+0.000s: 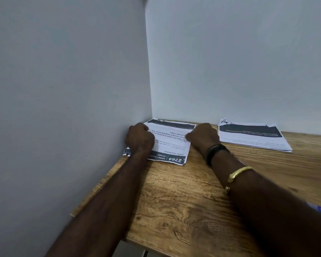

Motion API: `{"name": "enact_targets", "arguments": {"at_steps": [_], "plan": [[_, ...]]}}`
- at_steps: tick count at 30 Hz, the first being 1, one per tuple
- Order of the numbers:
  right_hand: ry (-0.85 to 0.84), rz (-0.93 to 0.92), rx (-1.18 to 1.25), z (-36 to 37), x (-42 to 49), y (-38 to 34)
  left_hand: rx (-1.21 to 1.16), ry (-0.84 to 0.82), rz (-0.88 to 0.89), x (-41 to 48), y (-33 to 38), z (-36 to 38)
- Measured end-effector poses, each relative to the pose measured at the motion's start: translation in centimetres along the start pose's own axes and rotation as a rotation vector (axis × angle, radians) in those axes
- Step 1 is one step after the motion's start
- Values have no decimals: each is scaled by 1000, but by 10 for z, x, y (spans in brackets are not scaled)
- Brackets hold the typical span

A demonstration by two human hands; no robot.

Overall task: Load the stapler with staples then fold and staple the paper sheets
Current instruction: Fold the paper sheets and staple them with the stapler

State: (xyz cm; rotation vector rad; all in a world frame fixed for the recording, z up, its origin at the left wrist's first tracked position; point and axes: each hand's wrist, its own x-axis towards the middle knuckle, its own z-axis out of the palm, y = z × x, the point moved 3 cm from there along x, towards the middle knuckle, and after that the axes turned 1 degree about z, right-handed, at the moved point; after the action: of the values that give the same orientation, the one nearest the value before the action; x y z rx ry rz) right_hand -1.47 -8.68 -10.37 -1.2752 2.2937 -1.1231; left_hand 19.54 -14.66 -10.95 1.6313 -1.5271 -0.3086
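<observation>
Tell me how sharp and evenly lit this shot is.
Head view: soft, even indoor light, no glare on the desk; wide-angle lens bends the wall corner; large print on the folded paper is readable, small print blurs; the paper stack is softer; both hands cast faint shadows.

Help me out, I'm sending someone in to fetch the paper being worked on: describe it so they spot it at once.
Find the wooden table set into the wall corner. The sheets being folded lie deepest in that corner, against the left wall, under both fists, left hand and right hand. Unlike the untouched stack to its right, its near edge reads 2764.
</observation>
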Motion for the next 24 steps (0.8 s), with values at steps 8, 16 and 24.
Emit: {"name": "enact_targets", "arguments": {"at_steps": [8, 16, 24], "plan": [[74, -49, 340, -22, -1, 7, -490, 83, 10, -8, 12, -7], [278, -128, 292, -84, -12, 24, -604, 20, 73, -32, 53, 1], [373, -236, 446, -139, -28, 51, -606, 64, 118, -60, 101, 17]]}}
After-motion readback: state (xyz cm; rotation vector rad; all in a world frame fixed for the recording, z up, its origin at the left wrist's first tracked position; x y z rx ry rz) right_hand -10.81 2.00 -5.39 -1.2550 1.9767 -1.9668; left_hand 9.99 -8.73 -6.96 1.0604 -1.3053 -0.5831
